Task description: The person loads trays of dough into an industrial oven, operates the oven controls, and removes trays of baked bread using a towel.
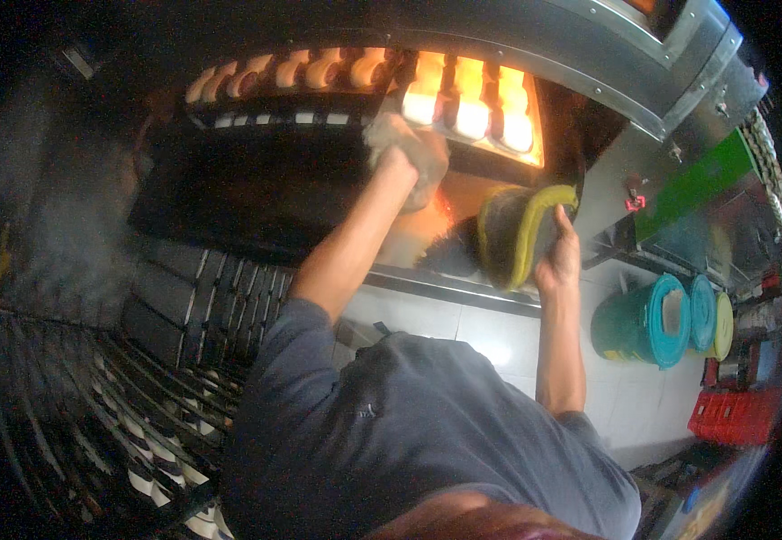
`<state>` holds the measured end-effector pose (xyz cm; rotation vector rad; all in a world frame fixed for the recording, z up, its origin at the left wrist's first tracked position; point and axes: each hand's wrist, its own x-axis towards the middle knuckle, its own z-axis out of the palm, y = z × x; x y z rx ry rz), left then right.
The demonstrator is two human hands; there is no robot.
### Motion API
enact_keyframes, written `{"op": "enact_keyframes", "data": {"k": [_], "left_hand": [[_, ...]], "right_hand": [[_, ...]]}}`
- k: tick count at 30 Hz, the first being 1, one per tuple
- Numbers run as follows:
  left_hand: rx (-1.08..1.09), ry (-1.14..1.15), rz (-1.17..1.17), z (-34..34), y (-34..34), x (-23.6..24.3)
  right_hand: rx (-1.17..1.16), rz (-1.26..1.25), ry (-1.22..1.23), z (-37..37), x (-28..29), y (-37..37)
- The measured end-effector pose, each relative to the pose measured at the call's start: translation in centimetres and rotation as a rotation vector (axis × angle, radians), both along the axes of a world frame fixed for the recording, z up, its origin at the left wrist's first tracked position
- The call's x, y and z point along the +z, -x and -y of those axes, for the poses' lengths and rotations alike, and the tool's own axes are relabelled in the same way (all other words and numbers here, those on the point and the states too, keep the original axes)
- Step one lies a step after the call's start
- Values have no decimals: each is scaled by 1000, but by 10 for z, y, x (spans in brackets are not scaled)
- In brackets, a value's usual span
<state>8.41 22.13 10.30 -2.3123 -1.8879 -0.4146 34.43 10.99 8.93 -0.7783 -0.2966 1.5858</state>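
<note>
Can see, over to the right, a large teal tub (634, 322) against pale floor tiles (629, 405), a blue tub (701, 311) and a yellow tub (724, 328) just beside it, a red crate (735, 417) nearby, a green panel (695, 187) and a pale braided strand (768, 162).

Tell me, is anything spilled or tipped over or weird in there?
Nothing looks plainly spilled or broken. The blue-green bucket on the right looks tipped sideways, though that may just be the wide lens bending the picture. The pieces on the tray by the left hand look oddly bright, seemingly from strong light.
</note>
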Motion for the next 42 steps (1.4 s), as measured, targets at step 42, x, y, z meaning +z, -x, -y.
{"op": "enact_keyframes", "data": {"k": [42], "left_hand": [[252, 26, -437, 62, -72, 95]], "right_hand": [[168, 538, -423, 53, 5, -88]]}}
